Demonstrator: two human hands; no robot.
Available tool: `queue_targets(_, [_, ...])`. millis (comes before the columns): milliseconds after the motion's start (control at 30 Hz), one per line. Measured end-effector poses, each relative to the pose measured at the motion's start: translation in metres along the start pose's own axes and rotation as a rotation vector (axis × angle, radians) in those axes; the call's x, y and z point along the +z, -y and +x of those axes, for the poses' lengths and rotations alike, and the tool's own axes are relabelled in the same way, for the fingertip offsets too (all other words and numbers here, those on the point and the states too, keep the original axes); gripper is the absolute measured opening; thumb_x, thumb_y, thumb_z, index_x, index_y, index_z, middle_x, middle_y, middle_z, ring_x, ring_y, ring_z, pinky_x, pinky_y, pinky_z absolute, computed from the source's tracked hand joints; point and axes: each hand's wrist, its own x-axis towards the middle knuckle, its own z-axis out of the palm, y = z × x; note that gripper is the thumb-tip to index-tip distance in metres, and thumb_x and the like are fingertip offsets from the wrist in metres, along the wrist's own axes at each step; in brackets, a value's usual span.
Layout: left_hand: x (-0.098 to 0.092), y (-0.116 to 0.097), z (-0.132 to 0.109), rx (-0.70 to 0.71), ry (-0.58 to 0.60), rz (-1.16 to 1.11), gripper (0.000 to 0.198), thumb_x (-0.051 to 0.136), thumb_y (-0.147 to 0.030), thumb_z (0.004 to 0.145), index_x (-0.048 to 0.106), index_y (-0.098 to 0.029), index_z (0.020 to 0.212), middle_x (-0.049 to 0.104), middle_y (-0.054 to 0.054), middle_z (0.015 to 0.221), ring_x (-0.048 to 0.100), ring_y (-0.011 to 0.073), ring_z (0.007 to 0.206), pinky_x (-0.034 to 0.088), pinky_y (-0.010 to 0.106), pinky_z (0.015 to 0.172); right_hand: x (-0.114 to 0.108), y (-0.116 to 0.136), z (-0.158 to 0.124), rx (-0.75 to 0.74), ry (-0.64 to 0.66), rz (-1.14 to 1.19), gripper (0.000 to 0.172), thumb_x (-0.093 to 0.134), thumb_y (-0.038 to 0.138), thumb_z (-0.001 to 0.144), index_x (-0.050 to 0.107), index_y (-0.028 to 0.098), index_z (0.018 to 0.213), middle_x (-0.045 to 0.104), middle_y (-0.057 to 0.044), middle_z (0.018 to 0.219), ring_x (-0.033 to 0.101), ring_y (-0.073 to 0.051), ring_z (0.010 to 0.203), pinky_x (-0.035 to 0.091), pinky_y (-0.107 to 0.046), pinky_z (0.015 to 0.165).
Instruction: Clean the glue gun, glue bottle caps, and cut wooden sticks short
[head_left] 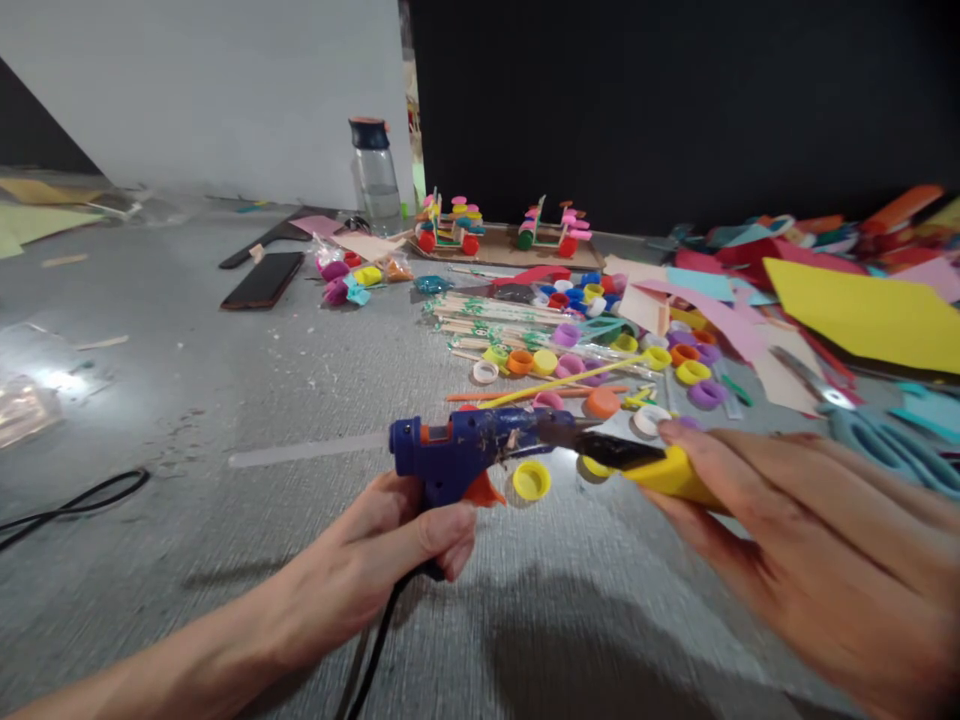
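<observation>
My left hand (409, 530) is closed round the handle of a dark blue hot glue gun (457, 445) with an orange trigger. A translucent glue stick (307, 450) sticks out of its back end, and its nozzle points right. Held in my right hand (810, 540) is a yellow-and-black utility knife (667, 470). Its blurred dark tip lies at the front of the glue gun, by the nozzle; whether they touch I cannot tell. Just below the gun a yellow bottle cap (532, 481) lies on the table.
Coloured bottle caps, wrapped wooden sticks (502, 312) and paper sheets (862, 310) spread across the table's middle and right. Blue-handled scissors (885, 440) lie at right. Two small toy vehicles (450, 225) and a water bottle (375, 175) stand behind. A phone (262, 280) and black cord (75, 500) lie left.
</observation>
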Motion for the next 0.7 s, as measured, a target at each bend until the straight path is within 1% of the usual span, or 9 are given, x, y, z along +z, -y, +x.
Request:
queue_targets(67, [-0.001, -0.001, 0.0, 0.003, -0.001, 0.013, 0.034, 0.06, -0.043, 0.097, 0.065, -0.017, 0.076, 0.057, 0.001, 0.071, 0.049, 0.0146, 0.07, 0.038, 0.029, 0.066, 0.002, -0.003, -0.006, 0.014, -0.01, -0.003, 0.06, 0.081, 0.015, 0.079, 0.063, 0.016, 0.137, 0.078, -0.008, 0.097, 0.072, -0.026, 0.077, 0.056, -0.04, 0.073])
queue_targets(133, [-0.001, -0.002, 0.001, 0.005, -0.005, 0.036, 0.033, 0.059, -0.043, 0.097, 0.065, -0.017, 0.077, 0.055, 0.0, 0.07, 0.049, 0.0148, 0.07, 0.038, 0.029, 0.066, 0.004, -0.006, -0.009, 0.017, -0.011, 0.005, 0.06, 0.082, 0.014, 0.078, 0.064, 0.016, 0.135, 0.078, -0.007, 0.097, 0.072, -0.026, 0.078, 0.056, -0.04, 0.072])
queue_targets(233, [-0.001, -0.005, 0.0, 0.004, 0.006, 0.069, 0.035, 0.058, -0.046, 0.097, 0.063, -0.017, 0.077, 0.054, 0.0, 0.071, 0.048, 0.0147, 0.07, 0.037, 0.029, 0.067, 0.005, -0.005, -0.007, 0.005, 0.005, 0.011, 0.051, 0.082, 0.013, 0.078, 0.068, 0.012, 0.127, 0.078, -0.008, 0.095, 0.072, -0.025, 0.078, 0.055, -0.038, 0.071])
queue_targets(333, [0.0, -0.009, -0.002, -0.032, 0.025, 0.117, 0.038, 0.058, -0.049, 0.097, 0.059, -0.018, 0.075, 0.053, -0.001, 0.073, 0.047, 0.0141, 0.071, 0.037, 0.029, 0.068, 0.004, -0.001, 0.0, -0.017, 0.019, -0.007, 0.039, 0.08, 0.013, 0.082, 0.069, 0.01, 0.119, 0.077, -0.009, 0.092, 0.071, -0.024, 0.077, 0.055, -0.037, 0.071])
queue_targets(400, [0.001, -0.012, -0.004, -0.072, 0.008, 0.144, 0.038, 0.058, -0.052, 0.096, 0.06, -0.018, 0.078, 0.053, -0.002, 0.074, 0.047, 0.0141, 0.072, 0.037, 0.029, 0.069, 0.003, 0.002, 0.005, -0.043, 0.031, -0.02, 0.031, 0.076, 0.015, 0.086, 0.069, 0.01, 0.115, 0.077, -0.007, 0.087, 0.07, -0.023, 0.075, 0.053, -0.037, 0.07])
queue_targets(467, [0.003, -0.014, -0.006, -0.091, -0.024, 0.167, 0.036, 0.058, -0.053, 0.095, 0.062, -0.019, 0.084, 0.053, -0.002, 0.075, 0.048, 0.0145, 0.073, 0.038, 0.029, 0.07, 0.003, 0.005, 0.008, -0.06, 0.047, -0.011, 0.027, 0.074, 0.016, 0.088, 0.069, 0.011, 0.114, 0.076, -0.006, 0.086, 0.069, -0.022, 0.075, 0.052, -0.035, 0.07])
queue_targets(533, [0.003, -0.015, -0.007, -0.079, -0.05, 0.196, 0.034, 0.059, -0.053, 0.094, 0.065, -0.019, 0.091, 0.055, -0.002, 0.076, 0.05, 0.0151, 0.075, 0.039, 0.029, 0.071, 0.003, 0.007, 0.008, -0.041, 0.034, 0.033, 0.03, 0.075, 0.017, 0.088, 0.069, 0.01, 0.117, 0.075, -0.006, 0.089, 0.068, -0.021, 0.078, 0.052, -0.034, 0.073])
queue_targets(633, [0.003, -0.016, -0.006, -0.064, -0.088, 0.244, 0.033, 0.059, -0.052, 0.094, 0.066, -0.02, 0.099, 0.057, -0.002, 0.078, 0.052, 0.0155, 0.076, 0.04, 0.029, 0.072, 0.002, 0.008, 0.003, 0.029, 0.0, 0.09, 0.039, 0.078, 0.016, 0.085, 0.067, 0.011, 0.122, 0.074, -0.006, 0.095, 0.067, -0.019, 0.084, 0.053, -0.033, 0.079])
queue_targets(700, [0.003, -0.016, -0.005, -0.073, -0.126, 0.275, 0.035, 0.059, -0.054, 0.094, 0.068, -0.02, 0.101, 0.056, -0.002, 0.077, 0.051, 0.0155, 0.075, 0.041, 0.028, 0.07, 0.001, 0.006, -0.001, 0.082, 0.018, 0.087, 0.042, 0.078, 0.015, 0.084, 0.067, 0.012, 0.124, 0.073, -0.006, 0.097, 0.067, -0.019, 0.086, 0.053, -0.032, 0.077])
